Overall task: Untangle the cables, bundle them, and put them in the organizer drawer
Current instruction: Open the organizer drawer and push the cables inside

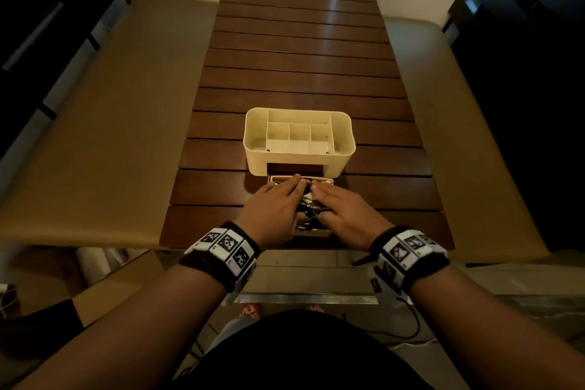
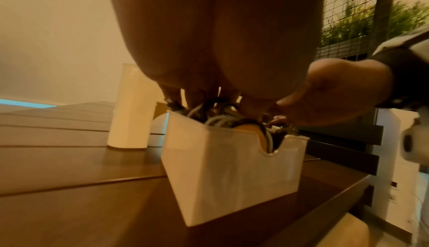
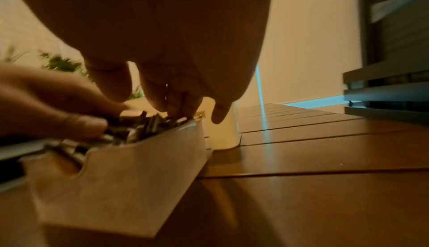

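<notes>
A cream organizer [image 1: 250, 136] with open top compartments stands on the slatted wooden table [image 1: 300, 57]. Its drawer [image 1: 311, 234] is pulled out toward me and holds a heap of black and white cables [image 1: 308, 210]. My left hand [image 1: 285, 196] lies flat over the drawer's left half, my right hand [image 1: 335, 203] over the right half, both pressing on the cables with extended fingers. In the left wrist view the cables [image 2: 223, 119] bulge above the drawer [image 2: 232, 174] rim. The right wrist view shows connectors and cables [image 3: 139, 130] under the fingertips, in the drawer [image 3: 120, 177].
The drawer's front sits close to the table's near edge [image 1: 221, 245]. Beige cushioned benches [image 1: 110, 120] flank the table on both sides. Dark shelving stands at the far left and right. Bare slats stretch beyond the organizer [image 2: 132, 108].
</notes>
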A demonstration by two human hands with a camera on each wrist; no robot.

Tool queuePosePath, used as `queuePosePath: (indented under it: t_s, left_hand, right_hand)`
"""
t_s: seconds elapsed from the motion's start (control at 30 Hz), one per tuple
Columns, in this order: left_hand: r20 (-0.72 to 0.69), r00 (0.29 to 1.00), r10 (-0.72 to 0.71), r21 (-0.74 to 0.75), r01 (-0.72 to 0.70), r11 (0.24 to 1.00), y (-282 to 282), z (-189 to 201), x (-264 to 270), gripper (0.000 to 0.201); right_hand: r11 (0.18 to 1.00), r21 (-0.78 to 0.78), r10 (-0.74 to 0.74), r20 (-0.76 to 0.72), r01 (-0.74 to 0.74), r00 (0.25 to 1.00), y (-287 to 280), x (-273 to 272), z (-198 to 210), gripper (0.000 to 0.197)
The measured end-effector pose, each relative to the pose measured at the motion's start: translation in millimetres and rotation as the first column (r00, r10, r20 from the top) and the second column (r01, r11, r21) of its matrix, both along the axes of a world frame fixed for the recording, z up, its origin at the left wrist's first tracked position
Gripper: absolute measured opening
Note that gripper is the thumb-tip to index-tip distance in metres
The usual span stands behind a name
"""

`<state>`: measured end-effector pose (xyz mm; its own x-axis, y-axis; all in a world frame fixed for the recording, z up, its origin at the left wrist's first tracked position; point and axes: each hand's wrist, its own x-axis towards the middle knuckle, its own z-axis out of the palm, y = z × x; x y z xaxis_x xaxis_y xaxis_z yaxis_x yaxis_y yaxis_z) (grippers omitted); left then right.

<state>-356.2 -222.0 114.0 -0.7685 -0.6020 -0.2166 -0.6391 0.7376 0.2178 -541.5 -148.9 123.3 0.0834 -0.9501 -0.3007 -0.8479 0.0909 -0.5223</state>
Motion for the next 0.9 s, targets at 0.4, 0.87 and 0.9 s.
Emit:
queuePosePath:
  t_s: [0.4, 0.87, 0.9]
  left_hand:
    - [-0.057, 0.998, 0.038, 0.056, -0.035, 0.998, 7.3, -2.8, -6.3, 0.071]
    - [-0.028, 0.998, -0.047, 0.036, 0.048, 0.998, 3.6, -20.7, 0.5, 0.106]
    - [-0.060, 0.998, -0.034, 0.033, 0.036, 0.999, 2.8, -22.3, 0.9, 0.097]
  right_hand:
    - [0.981, -0.067, 0.149, -0.360, -0.185, 0.921, 5.1, -6.9, -7.6, 0.068]
    - [0.997, 0.010, 0.077, -0.395, -0.079, 0.915, 20.7, 13.2, -8.2, 0.058]
    - [0.997, 0.016, 0.076, -0.367, -0.075, 0.927, 20.8, 11.8, -6.5, 0.057]
